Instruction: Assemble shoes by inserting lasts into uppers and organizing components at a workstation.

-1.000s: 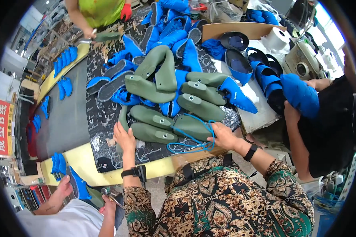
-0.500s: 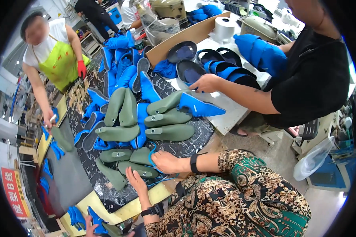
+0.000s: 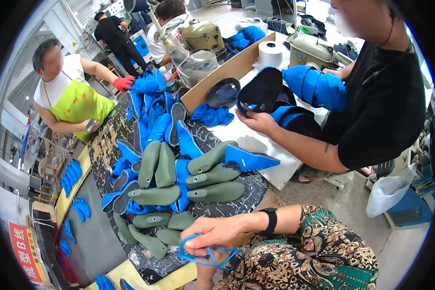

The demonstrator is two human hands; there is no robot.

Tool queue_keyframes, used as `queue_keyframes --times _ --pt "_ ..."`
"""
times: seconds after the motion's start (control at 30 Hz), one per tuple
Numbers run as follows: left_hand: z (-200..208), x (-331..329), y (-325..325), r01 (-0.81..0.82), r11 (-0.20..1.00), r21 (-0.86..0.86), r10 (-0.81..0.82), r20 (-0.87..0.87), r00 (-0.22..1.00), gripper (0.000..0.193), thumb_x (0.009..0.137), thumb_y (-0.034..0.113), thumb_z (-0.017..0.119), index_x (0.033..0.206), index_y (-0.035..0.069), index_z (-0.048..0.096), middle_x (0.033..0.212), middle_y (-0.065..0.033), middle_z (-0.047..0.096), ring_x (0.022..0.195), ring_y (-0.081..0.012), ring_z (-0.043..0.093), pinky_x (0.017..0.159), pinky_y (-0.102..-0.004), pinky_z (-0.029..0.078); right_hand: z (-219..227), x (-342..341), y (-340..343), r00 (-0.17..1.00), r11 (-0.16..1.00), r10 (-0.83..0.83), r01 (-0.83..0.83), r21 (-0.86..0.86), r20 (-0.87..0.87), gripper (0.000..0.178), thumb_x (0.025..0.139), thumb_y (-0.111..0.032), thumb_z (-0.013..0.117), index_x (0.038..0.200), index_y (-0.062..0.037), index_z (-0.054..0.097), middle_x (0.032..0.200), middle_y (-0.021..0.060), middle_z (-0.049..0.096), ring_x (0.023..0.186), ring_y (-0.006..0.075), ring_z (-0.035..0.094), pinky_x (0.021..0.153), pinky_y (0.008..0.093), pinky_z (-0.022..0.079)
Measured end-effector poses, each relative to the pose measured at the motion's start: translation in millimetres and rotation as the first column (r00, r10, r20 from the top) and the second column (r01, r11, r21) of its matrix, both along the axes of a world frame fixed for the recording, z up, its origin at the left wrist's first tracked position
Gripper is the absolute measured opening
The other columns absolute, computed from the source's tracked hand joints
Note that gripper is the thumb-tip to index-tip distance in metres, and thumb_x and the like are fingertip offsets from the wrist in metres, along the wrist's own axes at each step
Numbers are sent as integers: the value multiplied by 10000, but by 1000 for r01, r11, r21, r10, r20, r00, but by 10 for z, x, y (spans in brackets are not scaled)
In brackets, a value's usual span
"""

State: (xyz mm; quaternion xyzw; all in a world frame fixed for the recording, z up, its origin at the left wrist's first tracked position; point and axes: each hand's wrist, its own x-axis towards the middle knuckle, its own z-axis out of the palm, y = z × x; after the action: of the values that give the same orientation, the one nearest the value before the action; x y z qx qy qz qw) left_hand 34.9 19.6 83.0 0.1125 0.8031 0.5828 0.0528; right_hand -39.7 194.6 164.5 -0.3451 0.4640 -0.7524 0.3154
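Observation:
My right hand [image 3: 211,235], with a black band at the wrist, is closed around a looped blue cord [image 3: 223,262] above the near edge of the table. Under it, only a small part of my left hand [image 3: 205,271] shows; its fingers are hidden behind the right hand and the cord. Just beyond my hands lie several dark green shoe lasts, among them a near one [image 3: 181,221] partly covered by my right hand. Farther up, a green last [image 3: 154,195] lies across blue shoes, and a blue shoe [image 3: 250,159] rests at the right of the pile.
Blue shoes [image 3: 157,128] are heaped at the far side of the black-patterned table [image 3: 246,191]. A co-worker in black [image 3: 382,106] holds dark insole-like pieces and blue uppers [image 3: 314,87]. Another in a yellow-green apron [image 3: 84,104] stands far left, beside a grey conveyor [image 3: 94,232] carrying blue shoes.
My right hand has lifted off the lasts and come nearer with the blue cord. My left hand has drawn back from the lasts to beneath it. The aproned co-worker's red-gloved hand now touches the shoe heap.

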Motion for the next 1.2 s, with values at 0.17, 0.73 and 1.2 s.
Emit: queue_keyframes --times 0.17,0.73,1.2 --pt "-68 71 -9 227 927 299 -322 323 890 270 887 217 495 891 -22 621 679 -75 611 612 -137 571 572 -276 475 -397 10 369 865 875 -482 484 18 140 320 925 -298 419 825 -21 543 646 9 519 596 74 478 544 228 411" --pt "-32 -243 -55 766 586 265 -809 128 574 89 741 47 644 786 -29 630 612 -32 539 516 -64 433 439 -213 297 -1391 2364 530 234 -73 -938 588 806 -255 313 850 -342 508 848 -36 569 732 91 594 675 182 590 585 303 467" --pt "73 1584 2283 974 119 192 -954 292 59 175 884 125 509 921 -28 585 640 -25 551 521 -64 480 477 -190 392 -997 4214 1253 48 -63 -954 933 354 -296 442 793 -329 588 1092 -13 512 1016 142 584 975 232 537 826 352 423"
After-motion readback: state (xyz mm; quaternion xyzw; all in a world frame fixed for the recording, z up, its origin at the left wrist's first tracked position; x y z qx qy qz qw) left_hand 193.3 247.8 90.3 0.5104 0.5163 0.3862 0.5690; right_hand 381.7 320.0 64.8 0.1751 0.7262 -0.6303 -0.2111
